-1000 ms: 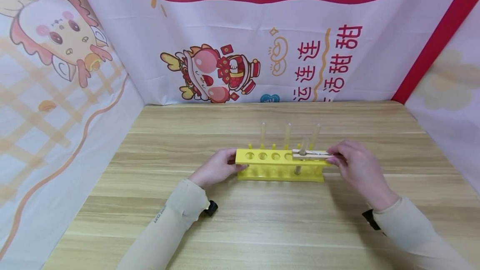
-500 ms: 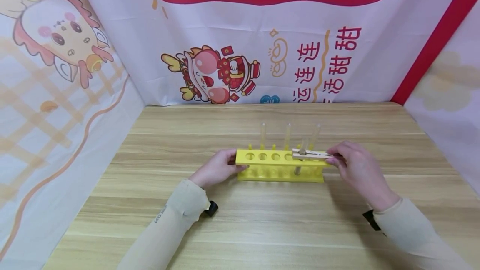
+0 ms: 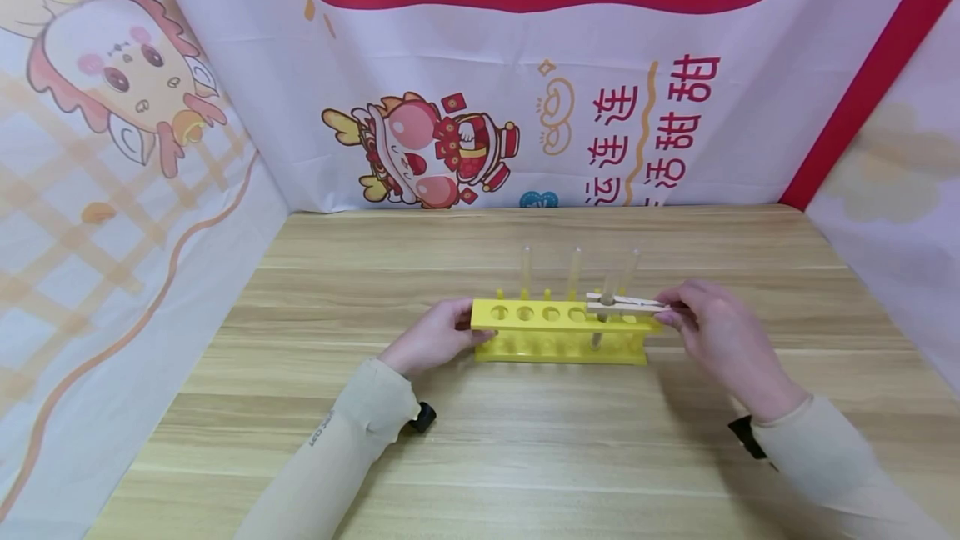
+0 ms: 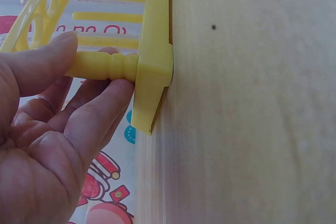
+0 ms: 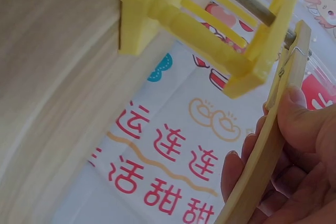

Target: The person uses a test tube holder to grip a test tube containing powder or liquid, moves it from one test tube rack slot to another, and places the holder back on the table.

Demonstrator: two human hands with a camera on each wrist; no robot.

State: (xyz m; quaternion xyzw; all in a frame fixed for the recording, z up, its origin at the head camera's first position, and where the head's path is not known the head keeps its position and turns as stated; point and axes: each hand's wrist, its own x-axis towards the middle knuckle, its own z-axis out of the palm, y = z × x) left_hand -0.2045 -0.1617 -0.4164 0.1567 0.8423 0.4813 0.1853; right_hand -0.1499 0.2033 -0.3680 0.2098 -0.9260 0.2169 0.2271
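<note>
From far away, I look along the left wrist and see the left hand (image 4: 52,135) holding a yellow rack (image 4: 157,19) by its round end post (image 4: 102,65). The thumb (image 4: 42,61) is on one side, and one fingertip (image 4: 109,50) peeks out from behind the post. Thin yellow pegs (image 4: 110,16) stick out from the bottom part in a row. Up in the corner I spot a yellow strip (image 4: 25,27) with round holes. The pale wooden desk (image 4: 247,108) fills the right side, right up against the bottom part, and has a little dark dot (image 4: 213,27). Behind is a white cloth (image 4: 123,156) with red and pink drawings and a blue patch (image 4: 129,134).
</note>
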